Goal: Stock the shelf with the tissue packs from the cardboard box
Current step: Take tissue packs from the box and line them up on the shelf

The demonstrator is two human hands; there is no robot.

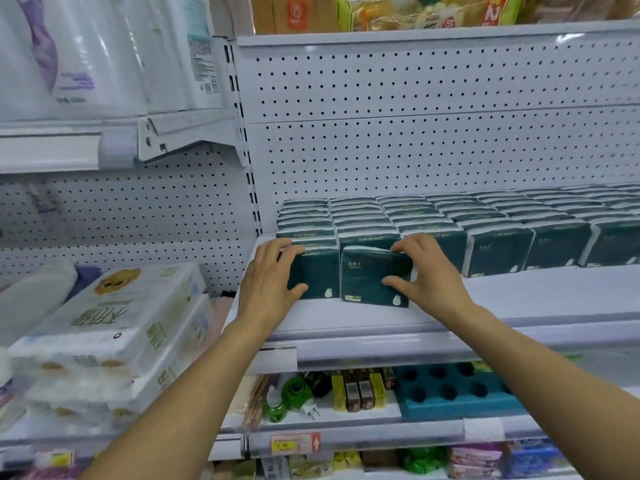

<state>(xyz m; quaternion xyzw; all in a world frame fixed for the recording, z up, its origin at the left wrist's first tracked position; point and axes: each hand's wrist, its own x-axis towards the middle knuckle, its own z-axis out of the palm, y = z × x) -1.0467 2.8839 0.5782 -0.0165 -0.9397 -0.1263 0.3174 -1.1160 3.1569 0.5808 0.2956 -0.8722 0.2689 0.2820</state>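
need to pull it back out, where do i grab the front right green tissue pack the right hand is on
Take the front right pack by its top and front face, from the aisle side. It stands upright with neighbours tight on its left and behind, as the right hand holds it now.

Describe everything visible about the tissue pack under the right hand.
The tissue pack is a soft rectangular block in glossy dark green film, with small pale lettering near its top, a white pear-like mark low on its face and a small label at its lower left corner. It stands upright on the white shelf, ahead of the stocked rows and beside the pack held by the left hand. The right hand grips its right end, fingers curled over the top edge, thumb on the front.
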